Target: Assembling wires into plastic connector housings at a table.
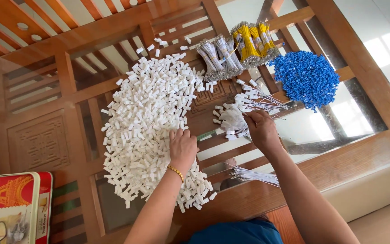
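Two hands, left (182, 147) fingers curled on white plastic pieces (145, 122), right (260, 129) pinching white wires (253, 106); blue heap (307, 77) beyond.

A: How is the scene lit?

B: Bright, even daylight is seen throughout. Window glare is reflected in the glass tabletop (362, 90) at the right, where detail is washed out.

A: Shadows and sharpness?

B: Only soft shadows are cast. Focus is held across the centre; slight wide-angle bending is noted at the edges.
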